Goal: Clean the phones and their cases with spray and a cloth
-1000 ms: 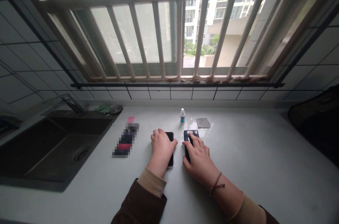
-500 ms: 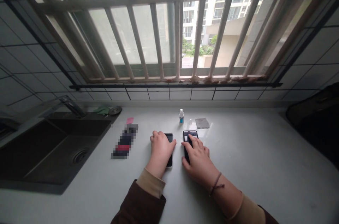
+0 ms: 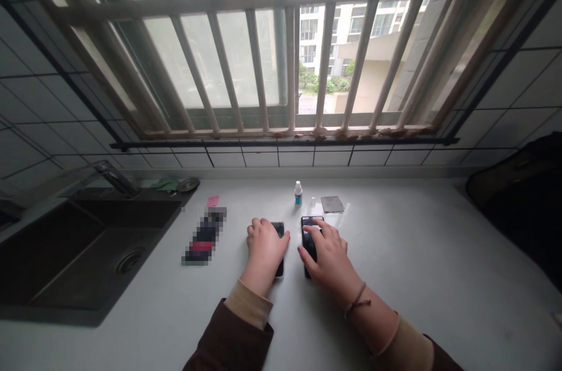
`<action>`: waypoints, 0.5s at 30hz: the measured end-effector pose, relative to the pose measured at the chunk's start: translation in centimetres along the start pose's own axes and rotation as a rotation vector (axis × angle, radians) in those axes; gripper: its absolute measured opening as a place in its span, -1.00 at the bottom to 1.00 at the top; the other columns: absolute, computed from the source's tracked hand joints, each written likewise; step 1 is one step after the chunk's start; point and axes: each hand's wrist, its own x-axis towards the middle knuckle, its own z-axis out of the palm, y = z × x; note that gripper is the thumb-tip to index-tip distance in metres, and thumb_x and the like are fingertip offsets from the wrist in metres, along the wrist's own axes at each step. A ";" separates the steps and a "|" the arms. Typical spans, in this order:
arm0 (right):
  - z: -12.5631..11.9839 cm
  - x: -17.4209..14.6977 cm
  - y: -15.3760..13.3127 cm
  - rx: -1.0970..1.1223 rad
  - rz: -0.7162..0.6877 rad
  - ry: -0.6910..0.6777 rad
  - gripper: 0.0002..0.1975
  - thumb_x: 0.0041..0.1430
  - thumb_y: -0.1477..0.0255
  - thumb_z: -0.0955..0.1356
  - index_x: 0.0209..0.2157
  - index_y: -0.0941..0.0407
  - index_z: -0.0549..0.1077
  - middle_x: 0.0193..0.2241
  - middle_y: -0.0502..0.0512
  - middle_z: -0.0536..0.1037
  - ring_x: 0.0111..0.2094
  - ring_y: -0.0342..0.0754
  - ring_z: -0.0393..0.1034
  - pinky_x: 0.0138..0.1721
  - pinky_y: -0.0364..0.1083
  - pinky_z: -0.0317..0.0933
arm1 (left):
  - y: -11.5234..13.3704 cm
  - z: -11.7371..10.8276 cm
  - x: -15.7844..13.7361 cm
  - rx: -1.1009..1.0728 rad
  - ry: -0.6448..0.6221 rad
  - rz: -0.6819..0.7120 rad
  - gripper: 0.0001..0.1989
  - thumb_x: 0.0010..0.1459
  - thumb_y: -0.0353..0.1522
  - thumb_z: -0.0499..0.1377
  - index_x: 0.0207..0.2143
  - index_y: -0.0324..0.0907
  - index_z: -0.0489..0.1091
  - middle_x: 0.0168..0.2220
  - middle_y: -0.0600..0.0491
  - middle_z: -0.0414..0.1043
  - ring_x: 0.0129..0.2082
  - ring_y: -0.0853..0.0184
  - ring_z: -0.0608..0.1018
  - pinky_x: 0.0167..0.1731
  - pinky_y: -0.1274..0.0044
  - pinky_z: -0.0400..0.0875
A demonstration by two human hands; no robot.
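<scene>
My left hand (image 3: 266, 249) lies over a dark smartphone (image 3: 280, 268) on the counter. Its thumb reaches along the phone's right edge and its fingers curl at the far left; the palm hides much of the phone. Over a second smartphone (image 3: 309, 248), flat beside the first, is my right hand (image 3: 327, 249). Its thumb and fingers are apart, above the left and upper part of the screen; I cannot tell whether a fingertip touches the glass. Behind the phones stand a small white and blue bottle (image 3: 298, 194) and a clear cap (image 3: 313, 203) near a grey cloth (image 3: 332, 204).
The white counter (image 3: 421, 254) runs under a barred window (image 3: 246, 67). Left is a dark sink (image 3: 79, 254) with a faucet (image 3: 115, 178). A pixelated dark and red item (image 3: 204, 239) and a pink slip (image 3: 213, 201) lie beside it. A black bag (image 3: 522, 201) sits far right.
The right hand's fingers have pulled back from the middle of the screen, and its thumb has shifted up the phone. The left hand looks the same; the view has moved slightly.
</scene>
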 end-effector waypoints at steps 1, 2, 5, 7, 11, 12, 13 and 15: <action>0.0 0.2 0.1 0.003 0.004 0.025 -0.56 0.35 0.18 0.35 0.20 -0.03 0.45 0.34 0.30 0.34 0.33 0.31 0.22 0.17 0.30 0.24 | 0.0 0.0 0.0 0.002 -0.002 0.000 -0.42 0.18 -0.07 0.31 0.03 -0.36 0.43 0.05 -0.29 0.38 0.10 -0.09 0.46 0.03 0.31 0.38; -0.1 0.5 0.1 0.003 0.009 0.053 -0.57 0.36 0.18 0.36 0.19 -0.03 0.45 0.32 0.30 0.36 0.31 0.31 0.25 0.16 0.29 0.24 | 0.0 -0.1 -0.1 0.003 -0.005 0.002 -0.41 0.18 -0.06 0.31 0.04 -0.36 0.43 0.05 -0.30 0.38 0.10 -0.10 0.46 0.02 0.31 0.38; -0.6 2.2 0.0 0.008 0.021 0.140 -0.58 0.35 0.20 0.37 0.19 -0.02 0.45 0.27 0.28 0.42 0.27 0.28 0.31 0.15 0.24 0.25 | 0.0 -0.3 -0.3 0.000 0.005 0.008 -0.37 0.22 -0.01 0.29 0.08 -0.38 0.41 0.05 -0.31 0.39 0.09 -0.12 0.47 -0.01 0.27 0.41; -1.2 4.1 -0.3 0.032 0.023 0.175 -0.55 0.37 0.21 0.36 0.22 0.02 0.41 0.23 0.29 0.46 0.23 0.25 0.34 0.14 0.20 0.24 | 0.1 -0.5 -0.3 -0.006 0.046 0.020 -0.34 0.25 0.01 0.26 0.12 -0.38 0.39 0.05 -0.31 0.39 0.09 -0.13 0.47 -0.02 0.24 0.42; -2.0 8.9 -1.2 0.025 0.066 0.171 -0.56 0.43 0.22 0.33 0.23 0.09 0.40 0.15 0.31 0.53 0.18 0.21 0.40 0.10 0.14 0.23 | 0.0 -0.7 -0.2 -0.042 0.147 0.061 -0.39 0.31 -0.06 0.24 0.18 -0.37 0.37 0.09 -0.30 0.37 0.11 -0.10 0.46 0.05 0.23 0.40; -2.0 10.1 -1.4 0.009 0.076 0.164 -0.57 0.44 0.21 0.33 0.23 0.09 0.41 0.15 0.31 0.53 0.18 0.21 0.40 0.09 0.13 0.23 | -0.1 -0.7 -0.1 -0.059 0.162 0.072 -0.41 0.32 -0.08 0.23 0.18 -0.36 0.36 0.10 -0.30 0.37 0.12 -0.09 0.45 0.08 0.24 0.39; -2.0 11.2 -1.6 -0.007 0.087 0.166 -0.58 0.44 0.21 0.33 0.22 0.08 0.42 0.16 0.31 0.53 0.18 0.21 0.40 0.07 0.11 0.23 | -0.1 -0.7 -0.1 -0.080 0.172 0.084 -0.43 0.32 -0.10 0.24 0.19 -0.35 0.36 0.12 -0.29 0.36 0.12 -0.08 0.45 0.10 0.23 0.38; -1.7 13.0 -1.8 -0.008 0.096 0.182 -0.57 0.43 0.21 0.35 0.24 0.06 0.42 0.15 0.30 0.53 0.16 0.20 0.41 0.05 0.09 0.23 | -0.2 -0.6 0.0 -0.133 0.182 0.117 -0.46 0.33 -0.14 0.24 0.19 -0.33 0.37 0.13 -0.28 0.36 0.14 -0.06 0.44 0.15 0.24 0.36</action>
